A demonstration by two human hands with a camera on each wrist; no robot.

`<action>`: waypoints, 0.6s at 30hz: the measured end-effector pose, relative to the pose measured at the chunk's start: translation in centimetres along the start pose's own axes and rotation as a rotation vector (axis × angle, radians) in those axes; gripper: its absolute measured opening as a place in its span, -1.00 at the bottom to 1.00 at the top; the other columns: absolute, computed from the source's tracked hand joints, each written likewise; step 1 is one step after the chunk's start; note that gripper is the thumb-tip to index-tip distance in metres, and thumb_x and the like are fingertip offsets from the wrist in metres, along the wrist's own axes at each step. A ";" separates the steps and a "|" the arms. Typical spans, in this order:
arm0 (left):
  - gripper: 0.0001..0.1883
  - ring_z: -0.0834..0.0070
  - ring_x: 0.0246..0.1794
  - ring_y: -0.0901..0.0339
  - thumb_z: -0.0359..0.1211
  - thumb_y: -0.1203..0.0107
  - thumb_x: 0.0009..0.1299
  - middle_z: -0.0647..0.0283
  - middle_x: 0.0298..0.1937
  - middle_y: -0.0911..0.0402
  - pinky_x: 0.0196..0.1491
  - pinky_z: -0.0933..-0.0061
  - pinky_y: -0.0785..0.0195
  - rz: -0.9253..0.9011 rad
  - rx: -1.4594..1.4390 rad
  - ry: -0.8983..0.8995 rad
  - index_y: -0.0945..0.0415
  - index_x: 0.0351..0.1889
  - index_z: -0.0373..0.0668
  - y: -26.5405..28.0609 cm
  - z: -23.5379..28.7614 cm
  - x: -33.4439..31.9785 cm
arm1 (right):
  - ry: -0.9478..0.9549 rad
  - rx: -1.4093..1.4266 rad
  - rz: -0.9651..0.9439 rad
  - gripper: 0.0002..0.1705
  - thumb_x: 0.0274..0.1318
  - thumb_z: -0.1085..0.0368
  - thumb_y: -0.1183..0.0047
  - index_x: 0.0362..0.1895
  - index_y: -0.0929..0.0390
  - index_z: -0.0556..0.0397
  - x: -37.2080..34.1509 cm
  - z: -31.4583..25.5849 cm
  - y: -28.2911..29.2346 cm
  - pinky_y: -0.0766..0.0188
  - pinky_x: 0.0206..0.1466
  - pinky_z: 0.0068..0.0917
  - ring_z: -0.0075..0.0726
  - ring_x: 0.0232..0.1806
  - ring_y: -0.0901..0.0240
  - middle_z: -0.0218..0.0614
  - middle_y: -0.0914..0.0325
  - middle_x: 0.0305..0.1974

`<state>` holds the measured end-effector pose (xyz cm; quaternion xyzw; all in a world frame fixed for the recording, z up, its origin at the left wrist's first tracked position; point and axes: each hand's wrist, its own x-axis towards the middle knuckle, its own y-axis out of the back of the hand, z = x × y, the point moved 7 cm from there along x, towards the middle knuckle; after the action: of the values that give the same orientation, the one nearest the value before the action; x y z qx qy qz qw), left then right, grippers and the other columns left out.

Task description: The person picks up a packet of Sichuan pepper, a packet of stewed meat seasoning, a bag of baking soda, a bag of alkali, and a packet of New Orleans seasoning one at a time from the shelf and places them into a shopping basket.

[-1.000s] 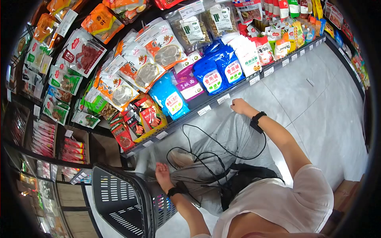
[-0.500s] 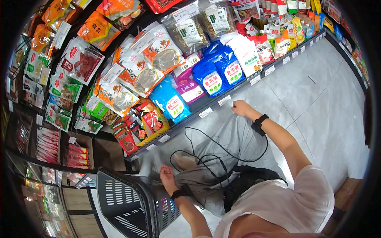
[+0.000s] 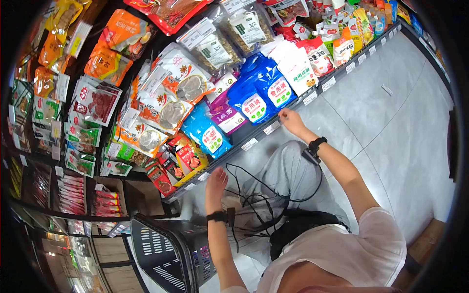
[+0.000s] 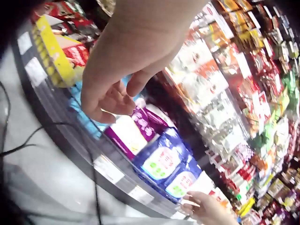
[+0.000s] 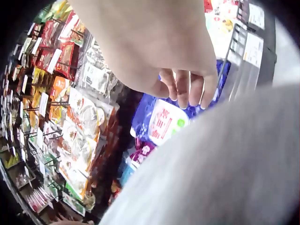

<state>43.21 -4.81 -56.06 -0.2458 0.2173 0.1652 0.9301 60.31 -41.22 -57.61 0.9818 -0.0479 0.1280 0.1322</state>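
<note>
My left hand (image 3: 215,185) hangs in the air in front of the lowest shelf's edge, fingers loosely bent and holding nothing. Nearest to it in the head view is a yellow-edged box of red packets (image 3: 188,158). In the left wrist view it overlaps a light blue bag (image 4: 86,110) and a purple bag (image 4: 129,133). My right hand (image 3: 293,122), empty with relaxed fingers, is at the shelf edge just below the blue bags (image 3: 256,105). The right wrist view has its fingertips (image 5: 183,96) in front of one blue bag's white label.
A dark plastic shopping basket (image 3: 156,249) stands at my left. Black cables (image 3: 256,195) loop over my grey trousers (image 3: 288,166). Hanging packets (image 3: 168,112) fill the rack above the lowest shelf (image 3: 259,132). Grey floor tiles (image 3: 386,122) spread to the right.
My left hand has risen from beside the basket toward the shelf edge. The right hand has left the knee and moved slightly up toward the blue bags. The head view has shifted a little.
</note>
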 end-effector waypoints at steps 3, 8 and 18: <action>-0.83 0.55 -0.25 -0.42 -0.32 -0.03 0.25 0.36 -0.28 -0.50 -0.07 0.44 -0.28 -0.151 0.101 0.063 -0.45 -0.24 -0.15 -8.0 1.1 2.3 | -0.020 -0.010 0.074 -0.84 -0.02 0.35 0.09 -0.33 -0.46 0.14 2.6 0.7 2.6 -0.37 -0.30 -0.30 -0.03 -0.37 -0.47 -0.06 -0.51 -0.44; -0.75 0.46 -0.15 -0.40 -0.32 0.03 0.27 0.26 -0.16 -0.45 -0.07 0.40 -0.29 -0.233 0.382 -0.033 -0.39 -0.14 -0.22 -19.1 2.0 4.6 | -0.032 -0.095 0.185 -0.79 -0.03 0.36 0.10 -0.27 -0.44 0.18 6.6 1.8 6.5 -0.39 -0.23 -0.28 -0.02 -0.31 -0.48 0.00 -0.51 -0.40; -0.65 0.50 -0.15 -0.41 -0.33 0.00 0.21 0.27 -0.16 -0.46 -0.14 0.48 -0.29 -0.189 0.779 -0.144 -0.34 -0.05 -0.21 -27.4 0.3 9.5 | -0.032 -0.044 0.078 -0.57 -0.06 0.40 0.11 -0.02 -0.31 0.27 10.7 1.1 4.3 -0.30 -0.01 -0.23 0.16 -0.12 -0.38 0.16 -0.43 -0.19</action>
<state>62.73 -25.36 -49.92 0.1182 0.1743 0.0013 0.9776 70.32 -46.30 -54.79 0.9779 -0.0912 0.1161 0.1480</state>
